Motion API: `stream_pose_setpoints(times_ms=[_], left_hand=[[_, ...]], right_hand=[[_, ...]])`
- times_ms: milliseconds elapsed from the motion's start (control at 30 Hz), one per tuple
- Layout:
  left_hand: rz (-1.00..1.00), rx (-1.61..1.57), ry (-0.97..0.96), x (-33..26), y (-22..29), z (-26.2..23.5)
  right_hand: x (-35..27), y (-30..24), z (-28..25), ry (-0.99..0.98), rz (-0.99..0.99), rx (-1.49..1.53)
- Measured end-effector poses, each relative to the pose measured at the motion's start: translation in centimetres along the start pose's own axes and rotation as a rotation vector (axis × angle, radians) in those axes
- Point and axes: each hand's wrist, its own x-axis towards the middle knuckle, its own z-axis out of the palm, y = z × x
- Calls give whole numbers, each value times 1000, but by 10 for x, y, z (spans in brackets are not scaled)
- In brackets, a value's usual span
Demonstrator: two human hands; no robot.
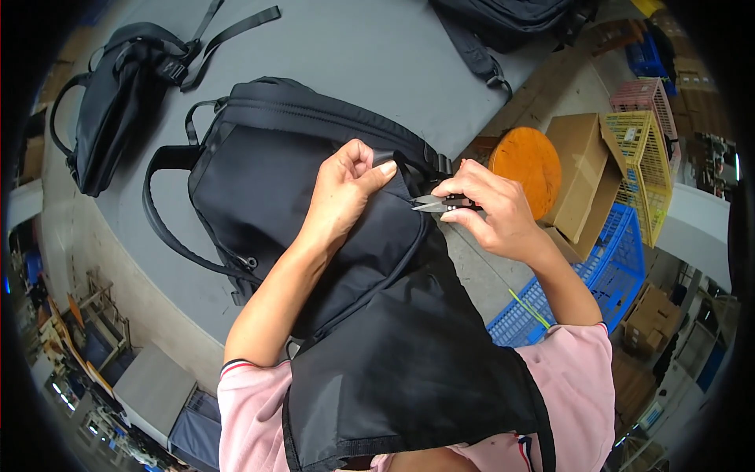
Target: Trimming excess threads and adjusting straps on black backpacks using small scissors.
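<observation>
A black backpack [267, 169] lies on the grey table in front of me. My left hand [344, 187] is closed on a fold of its fabric near the right end, thumb and fingers pinched together. Just right of that fold, my right hand [497, 211] grips a pair of thread snips [429, 206] between thumb and fingers. The metal tips point left and reach the backpack's edge by the pinched fabric. Any thread at the tips is too small to make out.
A second black backpack [126, 98] lies at the far left of the grey table [338, 47], another [511, 20] at the far right. Right of the table are a round orange stool [525, 171], a cardboard box [580, 177], and blue [609, 263] and yellow [651, 177] crates. A black apron [417, 362] covers my front.
</observation>
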Motion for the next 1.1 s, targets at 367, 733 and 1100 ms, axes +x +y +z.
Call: stream_pose_setpoints(times_ms=[367, 733, 1100], left_hand=[[7, 23, 2, -1, 2, -1], [40, -39, -94, -5, 9, -11], [181, -7, -167, -30, 35, -18]], right_hand=[[-2, 2, 5, 115, -119, -79], [-12, -10, 34, 312, -44, 240], [-22, -8, 41, 357, 229, 723]])
